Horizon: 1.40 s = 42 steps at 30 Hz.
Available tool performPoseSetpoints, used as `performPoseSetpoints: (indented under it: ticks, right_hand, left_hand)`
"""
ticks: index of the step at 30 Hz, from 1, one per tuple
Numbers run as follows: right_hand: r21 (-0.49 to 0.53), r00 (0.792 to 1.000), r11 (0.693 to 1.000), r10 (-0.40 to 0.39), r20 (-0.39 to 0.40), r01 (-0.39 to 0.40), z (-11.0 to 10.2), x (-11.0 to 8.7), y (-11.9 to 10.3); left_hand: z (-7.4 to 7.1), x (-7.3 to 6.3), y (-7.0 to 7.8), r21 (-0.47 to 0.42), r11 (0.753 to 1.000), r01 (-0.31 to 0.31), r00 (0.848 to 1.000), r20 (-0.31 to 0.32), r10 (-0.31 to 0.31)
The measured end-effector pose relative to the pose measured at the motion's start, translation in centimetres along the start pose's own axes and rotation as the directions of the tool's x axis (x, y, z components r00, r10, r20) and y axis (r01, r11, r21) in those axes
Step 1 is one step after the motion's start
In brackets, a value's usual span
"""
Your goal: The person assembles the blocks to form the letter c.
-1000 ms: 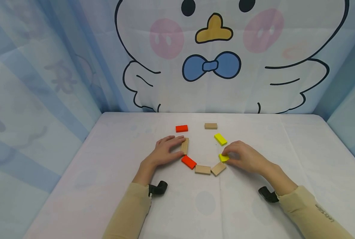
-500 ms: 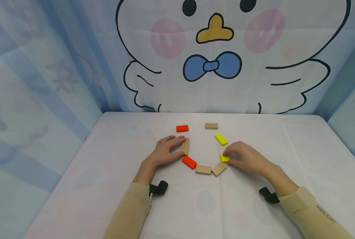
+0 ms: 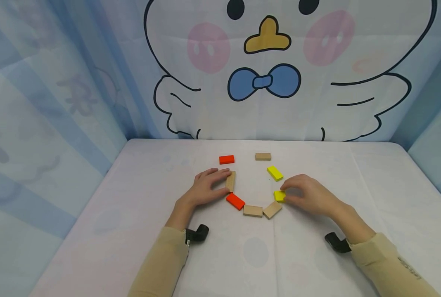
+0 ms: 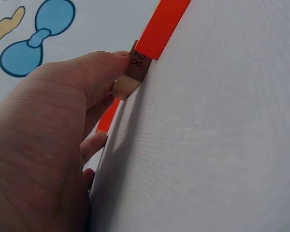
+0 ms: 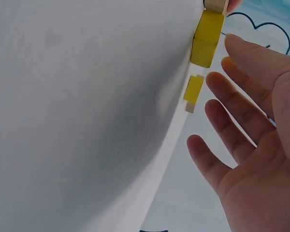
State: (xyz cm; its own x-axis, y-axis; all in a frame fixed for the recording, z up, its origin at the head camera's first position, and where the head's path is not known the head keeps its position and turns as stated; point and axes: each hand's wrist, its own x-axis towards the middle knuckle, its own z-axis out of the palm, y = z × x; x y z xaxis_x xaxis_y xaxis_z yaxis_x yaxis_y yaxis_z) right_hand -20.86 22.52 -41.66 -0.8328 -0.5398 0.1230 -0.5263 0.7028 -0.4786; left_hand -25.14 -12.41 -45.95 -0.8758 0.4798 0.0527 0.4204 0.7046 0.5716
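Note:
My left hand [image 3: 207, 187] holds a plain wooden block [image 3: 231, 181] on the white table, thumb at its near end and a fingertip at the far end. Dark digits show on that block's end in the left wrist view, beside a red block [image 4: 163, 29]. From there a curve of blocks runs on: the same red one [image 3: 235, 201], two plain wooden ones [image 3: 252, 210] and a yellow block [image 3: 279, 196]. Beside the yellow block is my right hand [image 3: 309, 196]; in the right wrist view its fingers [image 5: 241, 104] are spread and stand apart from the yellow block [image 5: 208, 38].
Farther back lie a red block [image 3: 226, 159], a wooden block [image 3: 263, 156] and a second yellow block [image 3: 275, 173], each apart from the curve. A cloth backdrop with a cartoon bow tie [image 3: 264, 82] rises behind the table [image 3: 161, 156].
My right hand has let go of the near yellow block and drawn back slightly to the right. My left hand stays at the wooden block.

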Motion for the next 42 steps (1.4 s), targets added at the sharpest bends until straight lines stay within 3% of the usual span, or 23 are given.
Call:
performPoseSetpoints:
  ticks: [15,27,42]
  right_hand:
    - [-0.004,0.996,0.998,0.054,-0.075,-0.055,-1.5,1.9,0.4]
    - [0.006,0.991,0.997,0.074,-0.115,-0.074,-3.0,5.8,-0.4]
    - [0.052,0.984,0.985,0.169,-0.048,-0.166,-2.6,11.6,-1.2]
  left_hand:
    - [-0.1,-0.1,0.1,0.005,1.0,0.015,1.0,0.01,-0.015]
    - [0.1,0.1,-0.3,0.003,1.0,0.016,1.0,0.013,-0.016]
    - [0.1,0.0,-0.1,0.009,1.0,0.023,1.0,0.019,-0.023]
